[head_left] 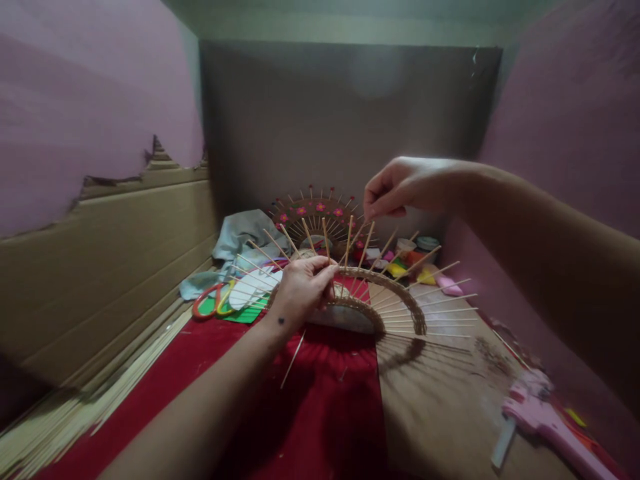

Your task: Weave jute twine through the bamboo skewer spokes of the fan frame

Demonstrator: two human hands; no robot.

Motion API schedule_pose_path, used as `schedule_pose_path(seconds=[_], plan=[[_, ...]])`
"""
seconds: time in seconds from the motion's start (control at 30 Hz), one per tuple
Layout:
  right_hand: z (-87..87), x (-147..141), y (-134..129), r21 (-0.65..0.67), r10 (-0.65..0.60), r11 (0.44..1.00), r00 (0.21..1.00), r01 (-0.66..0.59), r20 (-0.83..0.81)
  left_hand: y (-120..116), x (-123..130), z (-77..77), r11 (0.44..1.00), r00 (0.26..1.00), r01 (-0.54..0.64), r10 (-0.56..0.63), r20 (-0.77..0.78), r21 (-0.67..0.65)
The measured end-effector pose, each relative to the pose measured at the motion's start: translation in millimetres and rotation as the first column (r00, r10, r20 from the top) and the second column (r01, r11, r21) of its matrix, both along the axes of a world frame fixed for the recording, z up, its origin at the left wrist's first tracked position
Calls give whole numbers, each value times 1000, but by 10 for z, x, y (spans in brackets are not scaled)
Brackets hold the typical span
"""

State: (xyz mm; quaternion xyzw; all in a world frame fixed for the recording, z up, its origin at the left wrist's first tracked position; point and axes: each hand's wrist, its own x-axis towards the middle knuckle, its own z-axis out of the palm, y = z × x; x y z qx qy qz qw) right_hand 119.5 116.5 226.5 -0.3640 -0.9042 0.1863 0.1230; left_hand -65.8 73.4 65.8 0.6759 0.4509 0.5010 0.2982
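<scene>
In the middle stands a half-round woven frame [413,307], with thin wooden sticks fanning out through brown twisted bands. My left hand [307,283] is closed on its upper middle, thumb and fingers pinching around a stick and the outer band. Above the stick tips, my right hand [395,190] is raised with its fingers pinched together. Whatever lies between those fingertips is too small or hidden to make out. The frame's inner band [367,310] arches over a pale base, partly covered by my left hand.
Orange-handled scissors [206,303] lie left on green sheets. Behind stands a fan-shaped piece with pink flowers [320,207]. A pink glue gun [543,410] rests at right on the brown board. Long pale sticks [125,373] line the left edge, beside a cardboard wall [110,267].
</scene>
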Motion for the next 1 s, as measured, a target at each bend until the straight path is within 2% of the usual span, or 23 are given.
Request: schedule_pose_path(seconds=[0.1,0.2,0.33,0.43,0.53,0.6,0.67,0.8,1.0], plan=[[1,-45,-107,24,40,999,998,-39,-42,-7,-4,-7,1000,1000,6,-6,2,14],[-18,-3,-151,5,66,998,998,-66,-12,-15,-6,-10,1000,1000,9,-9,7,-1],[-37,142,-101,-45,16,999,1000,-17,-16,1,-11,-27,1000,1000,1,0,11,-13],[-85,203,-43,-225,-82,972,995,66,-62,21,-18,-47,1000,1000,-2,2,8,-8],[-176,206,16,-436,-179,895,971,94,-160,20,-21,-55,1000,1000,-6,6,8,-1],[-252,207,70,-510,-221,856,951,84,-214,8,-20,-55,1000,1000,-19,19,-2,20],[-335,226,138,-516,-222,849,963,112,-155,-3,-16,-56,999,999,-30,31,-9,31],[-506,301,258,-491,-166,852,983,182,75,0,-6,-80,999,999,-46,45,19,28],[-705,342,307,-555,-167,793,965,253,202,3,18,-108,999,995,-33,36,97,-35]])
